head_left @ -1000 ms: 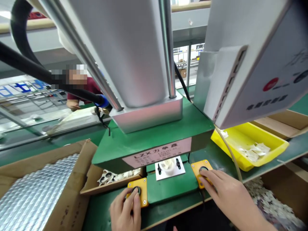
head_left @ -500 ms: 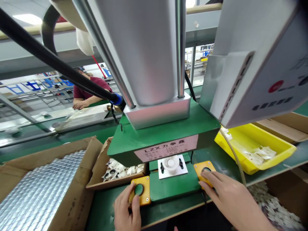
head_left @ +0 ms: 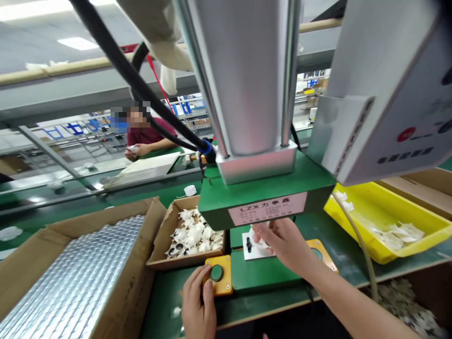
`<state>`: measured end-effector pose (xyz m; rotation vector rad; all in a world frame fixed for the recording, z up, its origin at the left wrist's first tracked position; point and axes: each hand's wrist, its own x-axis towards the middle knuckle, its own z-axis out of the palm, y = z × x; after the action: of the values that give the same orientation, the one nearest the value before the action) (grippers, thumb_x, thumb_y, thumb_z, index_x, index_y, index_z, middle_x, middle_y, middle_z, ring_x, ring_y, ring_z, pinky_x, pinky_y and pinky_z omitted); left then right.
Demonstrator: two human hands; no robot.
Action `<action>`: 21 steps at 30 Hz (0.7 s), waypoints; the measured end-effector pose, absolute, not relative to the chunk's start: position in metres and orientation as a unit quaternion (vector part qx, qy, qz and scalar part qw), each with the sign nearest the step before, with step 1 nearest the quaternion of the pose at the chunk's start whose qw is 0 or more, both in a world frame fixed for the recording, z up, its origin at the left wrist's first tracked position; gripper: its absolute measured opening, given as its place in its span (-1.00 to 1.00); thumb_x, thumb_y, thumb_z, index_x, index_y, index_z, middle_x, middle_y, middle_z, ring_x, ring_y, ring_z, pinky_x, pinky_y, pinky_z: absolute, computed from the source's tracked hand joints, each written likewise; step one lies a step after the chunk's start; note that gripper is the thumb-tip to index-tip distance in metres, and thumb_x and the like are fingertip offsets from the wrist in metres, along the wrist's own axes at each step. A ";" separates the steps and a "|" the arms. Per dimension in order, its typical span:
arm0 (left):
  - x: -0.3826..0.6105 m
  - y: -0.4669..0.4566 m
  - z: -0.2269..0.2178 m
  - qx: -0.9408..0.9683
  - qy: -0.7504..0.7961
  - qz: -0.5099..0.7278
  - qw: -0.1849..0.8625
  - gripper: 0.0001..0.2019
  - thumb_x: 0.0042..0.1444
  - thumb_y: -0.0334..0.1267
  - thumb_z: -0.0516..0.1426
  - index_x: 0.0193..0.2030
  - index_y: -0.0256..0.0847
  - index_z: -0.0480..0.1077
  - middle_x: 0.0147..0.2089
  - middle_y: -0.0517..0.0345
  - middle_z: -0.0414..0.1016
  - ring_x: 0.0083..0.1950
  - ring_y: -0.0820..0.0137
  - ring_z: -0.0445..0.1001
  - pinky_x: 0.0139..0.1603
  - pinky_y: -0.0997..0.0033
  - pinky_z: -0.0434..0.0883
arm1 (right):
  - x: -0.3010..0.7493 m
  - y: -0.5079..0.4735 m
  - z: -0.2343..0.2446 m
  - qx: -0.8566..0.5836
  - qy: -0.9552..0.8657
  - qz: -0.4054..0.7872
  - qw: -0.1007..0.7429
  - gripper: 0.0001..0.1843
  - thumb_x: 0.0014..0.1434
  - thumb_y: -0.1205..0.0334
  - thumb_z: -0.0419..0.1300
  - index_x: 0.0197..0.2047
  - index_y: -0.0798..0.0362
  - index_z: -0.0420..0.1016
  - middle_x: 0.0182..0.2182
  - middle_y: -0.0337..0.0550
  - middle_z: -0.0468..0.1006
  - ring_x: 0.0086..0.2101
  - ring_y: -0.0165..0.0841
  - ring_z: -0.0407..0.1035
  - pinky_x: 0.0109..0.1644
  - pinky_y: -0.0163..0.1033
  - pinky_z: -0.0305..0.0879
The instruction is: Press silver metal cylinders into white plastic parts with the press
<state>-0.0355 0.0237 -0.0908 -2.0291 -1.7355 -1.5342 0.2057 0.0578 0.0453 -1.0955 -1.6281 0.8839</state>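
My left hand (head_left: 199,301) rests at the left side of a yellow button box (head_left: 223,282) with a green push button (head_left: 216,272). Thumb and fingers are apart there, touching the box's edge beside the button. Under the green press head (head_left: 268,188), my right hand (head_left: 287,242) closes its fingers around a white plastic part (head_left: 260,239). That part sits at the white fixture plate (head_left: 250,253) on the green press base (head_left: 268,275), and my fingers hide much of it. The right yellow button box (head_left: 326,256) is partly behind my right forearm.
A cardboard box of white, pointed plastic parts (head_left: 194,233) stands left of the press. Further left, a carton holds silvery tubes (head_left: 84,278). A yellow bin (head_left: 388,212) with white pieces is at right, below a control box (head_left: 395,117). A co-worker (head_left: 150,136) sits across the line.
My right hand has left the right button box and moved left under the press head, onto the white part. My left hand stays at its button box. The view has shifted left.
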 end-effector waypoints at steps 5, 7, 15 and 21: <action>-0.035 0.022 -0.091 -0.664 -0.559 -0.496 0.039 -0.78 0.19 -0.30 0.03 -0.06 -0.14 0.41 -0.04 0.04 0.44 0.01 0.29 0.39 0.03 0.25 0.33 | 0.197 0.042 0.035 -0.439 -0.585 0.540 0.416 -0.67 0.14 0.11 0.12 -0.02 -0.03 0.27 -0.46 -0.30 0.39 -0.52 -0.47 0.29 -0.63 -0.45 0.19; -0.035 0.022 -0.092 -0.662 -0.558 -0.499 0.042 -0.78 0.18 -0.30 0.04 -0.07 -0.14 0.41 -0.04 0.04 0.44 0.00 0.29 0.40 0.01 0.25 0.34 | 0.194 0.039 0.034 -0.428 -0.598 0.553 0.392 -0.62 0.10 0.19 0.15 0.01 -0.08 0.25 -0.38 -0.30 0.39 -0.54 -0.50 0.29 -0.61 -0.44 0.21; -0.033 0.020 -0.089 -0.650 -0.565 -0.508 0.020 -0.79 0.17 -0.29 0.05 -0.10 -0.15 0.45 -0.06 0.03 0.47 0.00 0.26 0.41 0.00 0.22 0.36 | 0.128 0.089 0.056 -0.413 -0.671 0.473 0.394 -0.83 0.12 0.18 0.13 -0.20 0.03 0.42 -0.30 -0.18 0.48 -0.20 -0.32 0.40 -0.11 -0.19 0.36; -0.033 0.019 -0.089 -0.643 -0.575 -0.506 0.011 -0.79 0.19 -0.29 0.03 -0.11 -0.13 0.45 -0.05 0.04 0.47 0.00 0.27 0.41 0.00 0.21 0.36 | 0.119 0.096 0.053 -0.399 -0.689 0.447 0.407 -0.69 0.13 0.16 0.15 -0.03 -0.04 0.38 -0.05 -0.14 0.46 0.06 -0.25 0.26 0.07 -0.16 0.27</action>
<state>-0.0332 0.0192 -0.0891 -2.0054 -1.7947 -1.5793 0.1195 0.0962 0.0533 -1.0071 -1.7373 1.1269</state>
